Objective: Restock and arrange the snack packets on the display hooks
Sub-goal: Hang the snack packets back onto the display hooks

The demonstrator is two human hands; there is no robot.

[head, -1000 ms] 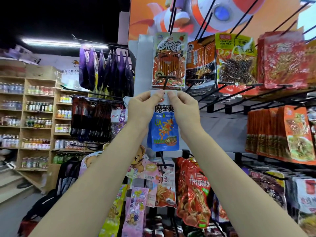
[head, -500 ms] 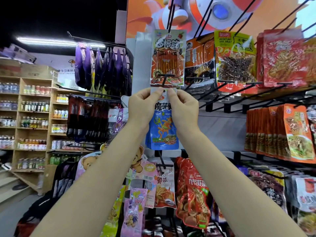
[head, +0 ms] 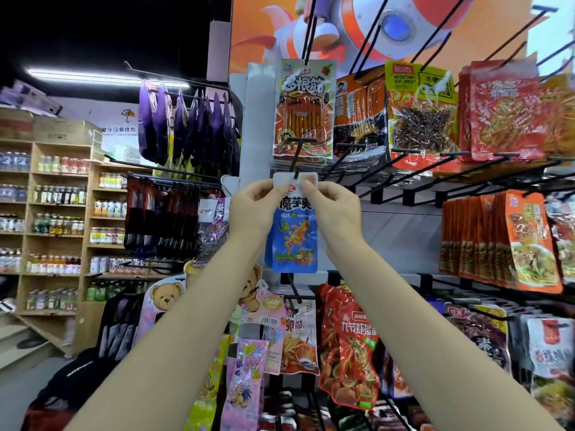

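Note:
A blue snack packet [head: 295, 241] with a white top hangs straight down in front of the display. My left hand [head: 253, 206] pinches its upper left corner. My right hand [head: 334, 206] pinches the upper right corner. The packet's white top edge sits at the tip of a black display hook [head: 297, 157] that points toward me. Just above hangs an orange and white packet [head: 303, 110] on a higher hook.
Rows of black hooks carry orange and red packets [head: 504, 113] to the right and more orange packets [head: 510, 241] lower right. Red and pink packets [head: 348, 346] hang below my hands. Purple bags [head: 186, 126] and wooden drink shelves [head: 56, 213] stand at left.
Both hands have kept their pinch on the blue packet and lifted it slightly, so its white top now reaches the hook's tip.

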